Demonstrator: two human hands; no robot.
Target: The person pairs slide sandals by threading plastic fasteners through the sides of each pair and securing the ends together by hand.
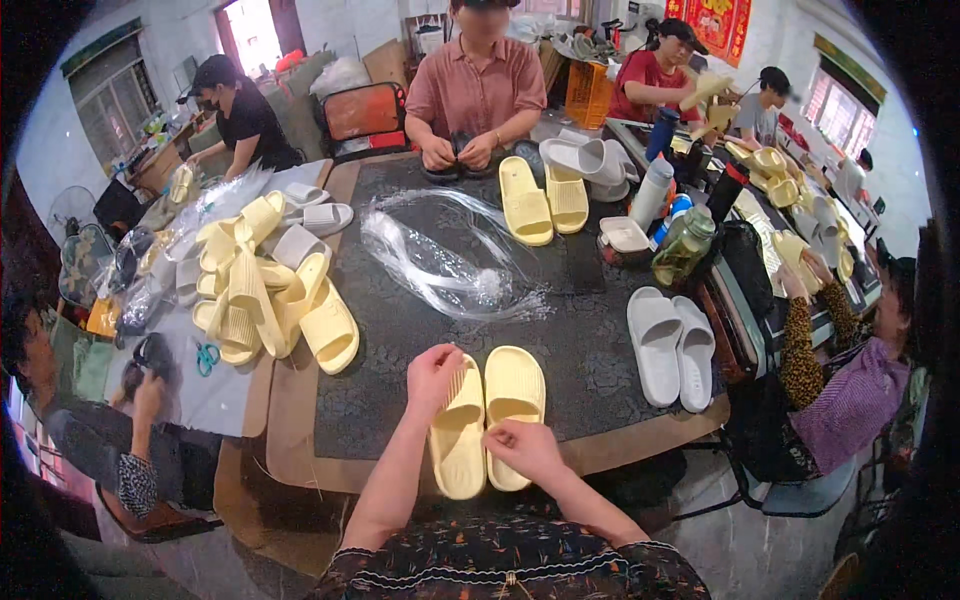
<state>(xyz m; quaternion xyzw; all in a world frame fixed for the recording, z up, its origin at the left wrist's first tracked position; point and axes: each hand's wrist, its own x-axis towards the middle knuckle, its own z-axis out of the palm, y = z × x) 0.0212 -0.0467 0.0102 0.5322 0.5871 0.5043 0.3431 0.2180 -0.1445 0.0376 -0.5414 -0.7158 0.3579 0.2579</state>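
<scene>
The left slipper [460, 462] and the right slipper [515, 372] lie side by side at the near edge of the table [585, 400], toes pointing away and heels toward the person. Both are pale yellow, thick-soled and rounded at the ends, with a wide, ribbed strap over the front. The left hand [434, 374] lies at the outer side of the left slipper's strap, fingers bent over it; whether it grips, I cannot tell. The right hand [526, 450] is half curled, thumb and fingers drawn together at the inner edge of the right slipper, behind the strap; whether they pinch anything is unclear. Besides these two, two more yellow slippers [524, 212] lie near the far edge, and two grey slippers [655, 345] on the right. One heap [245, 290] of mostly yellow slippers, too tangled to count, lies on the left, near one pair of teal scissors [206, 358]. One loose bundle of clear plastic [430, 260] lies mid-table. On the right are one pale box [625, 236] and at least four bottles [652, 192].
</scene>
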